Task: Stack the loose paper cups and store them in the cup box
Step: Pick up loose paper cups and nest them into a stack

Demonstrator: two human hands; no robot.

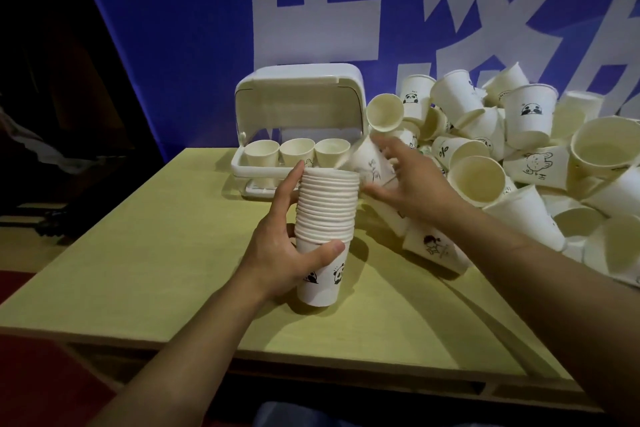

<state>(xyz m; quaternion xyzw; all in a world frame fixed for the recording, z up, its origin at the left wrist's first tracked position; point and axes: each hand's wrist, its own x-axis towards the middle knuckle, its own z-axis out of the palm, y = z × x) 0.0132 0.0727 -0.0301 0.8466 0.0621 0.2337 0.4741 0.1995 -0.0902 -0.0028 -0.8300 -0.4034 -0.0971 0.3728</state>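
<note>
Paper cups in 3 groups, all placed relative to the cup box. Stack of nested cups is held upright just in front of the box, its base near or on the table; contact cannot be told. Left hand is wrapped round the stack, thumb across the front of the lowest cup, fingers reaching up the far side, clamped on it. Right hand is seen right of the stack's top, just in front of the box's right corner, fingers spread and curved about a loose cup that is blurred; whether it is gripped or only touched cannot be told.

Progress judged as partial. Box lid is open and 3 cup tops are seen in a row inside, probably stacks already stored; depth is hidden. Stack in hand is not yet stored. Large pile of loose cups right of the box is left unstacked, so most of the work is judged to remain.

Writing: no brand readable. Cups are printed with black cartoons, pandas and a rabbit; small text under them is too small to read. Blue banner behind the box carries large white characters, cropped, not readable.
</note>
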